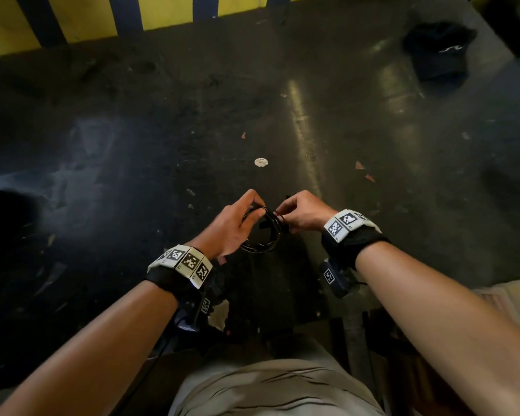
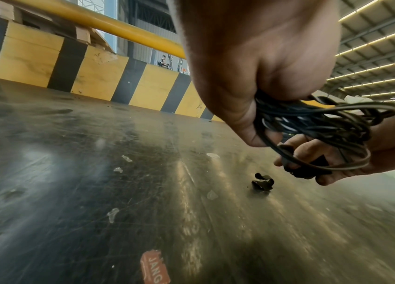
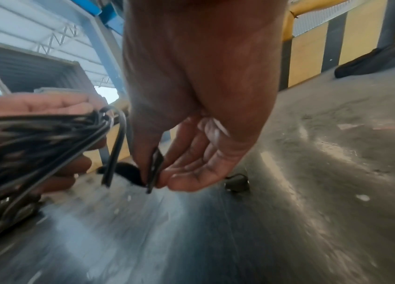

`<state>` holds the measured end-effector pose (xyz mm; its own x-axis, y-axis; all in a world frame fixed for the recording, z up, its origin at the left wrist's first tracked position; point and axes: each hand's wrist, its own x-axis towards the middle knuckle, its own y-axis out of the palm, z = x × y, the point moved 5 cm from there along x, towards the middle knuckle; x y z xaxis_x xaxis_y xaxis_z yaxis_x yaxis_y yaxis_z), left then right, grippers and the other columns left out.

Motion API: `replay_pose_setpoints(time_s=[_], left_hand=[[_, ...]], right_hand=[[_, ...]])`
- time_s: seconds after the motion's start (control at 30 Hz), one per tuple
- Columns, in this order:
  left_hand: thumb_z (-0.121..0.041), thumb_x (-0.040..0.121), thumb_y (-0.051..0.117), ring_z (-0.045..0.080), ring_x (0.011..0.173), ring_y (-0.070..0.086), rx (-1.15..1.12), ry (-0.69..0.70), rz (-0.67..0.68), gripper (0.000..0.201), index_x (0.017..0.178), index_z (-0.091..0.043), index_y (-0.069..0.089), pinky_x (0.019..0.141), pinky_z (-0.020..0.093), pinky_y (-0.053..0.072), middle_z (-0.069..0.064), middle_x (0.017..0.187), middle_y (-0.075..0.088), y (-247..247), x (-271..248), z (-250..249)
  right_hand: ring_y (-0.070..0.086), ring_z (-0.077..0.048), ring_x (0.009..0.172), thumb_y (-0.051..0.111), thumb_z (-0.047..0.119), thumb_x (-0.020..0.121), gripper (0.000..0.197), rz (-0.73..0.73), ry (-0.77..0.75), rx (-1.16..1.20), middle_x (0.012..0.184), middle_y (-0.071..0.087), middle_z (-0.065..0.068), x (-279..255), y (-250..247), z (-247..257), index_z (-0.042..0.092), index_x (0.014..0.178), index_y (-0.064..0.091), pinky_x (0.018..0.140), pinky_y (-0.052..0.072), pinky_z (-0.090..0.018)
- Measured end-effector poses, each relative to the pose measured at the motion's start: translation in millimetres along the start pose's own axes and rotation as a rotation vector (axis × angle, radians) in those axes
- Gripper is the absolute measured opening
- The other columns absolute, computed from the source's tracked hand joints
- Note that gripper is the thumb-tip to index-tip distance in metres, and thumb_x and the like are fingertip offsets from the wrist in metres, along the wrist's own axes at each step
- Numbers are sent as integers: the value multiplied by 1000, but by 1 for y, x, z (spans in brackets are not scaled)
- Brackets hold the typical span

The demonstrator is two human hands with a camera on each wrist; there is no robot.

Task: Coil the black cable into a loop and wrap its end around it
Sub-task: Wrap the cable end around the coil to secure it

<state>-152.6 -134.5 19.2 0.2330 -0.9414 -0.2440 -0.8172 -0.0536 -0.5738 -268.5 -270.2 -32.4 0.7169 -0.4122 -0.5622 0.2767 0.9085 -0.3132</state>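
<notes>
Lower centre of the head view: black cable (image 1: 263, 232) coiled, held above the dark tabletop (image 1: 162, 145). Left hand (image 1: 231, 225) gripping the loop, right hand (image 1: 302, 213) pinching the cable's end (image 3: 153, 171). Risk: slack grip, coils springing apart, end slipping before wrapping.

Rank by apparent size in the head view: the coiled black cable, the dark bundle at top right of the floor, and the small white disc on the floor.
1. Dark bundle, though it lies farther from the camera.
2. Coiled black cable, gripped by the left hand and pinched by the right hand.
3. White disc, clearly the smallest.
</notes>
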Motion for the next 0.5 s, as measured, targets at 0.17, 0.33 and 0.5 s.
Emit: replay_pose_setpoints(time_s=[0.17, 0.33, 0.5], left_hand=[[-29, 108, 45, 14, 67, 61, 22, -14, 10, 7, 110, -25, 50, 56, 30, 50, 1, 88, 67, -6, -4, 5], [-28, 108, 45, 13, 59, 53, -4, -39, 27, 7, 112, -23, 49, 50, 26, 45, 0, 81, 63, -9, -8, 11], [-29, 108, 45, 15, 61, 55, -7, -44, 23, 8, 112, -23, 49, 52, 28, 46, 8, 89, 67, -10, -7, 13]], right_hand=[[70, -15, 79, 74, 22, 90, 14, 191, 44, 214, 88, 75, -8, -4, 6, 6, 13, 100, 76, 86, 57, -35], [73, -14, 77, 67, 11, 94, 11, 175, 47, 443, 91, 76, -7, -10, 7, 10, 7, 102, 74, 75, 62, -27], [71, -12, 79, 61, 40, 96, 39, 151, 62, 443, 91, 77, -3, -14, 9, 19, 8, 112, 75, 70, 54, -25]])
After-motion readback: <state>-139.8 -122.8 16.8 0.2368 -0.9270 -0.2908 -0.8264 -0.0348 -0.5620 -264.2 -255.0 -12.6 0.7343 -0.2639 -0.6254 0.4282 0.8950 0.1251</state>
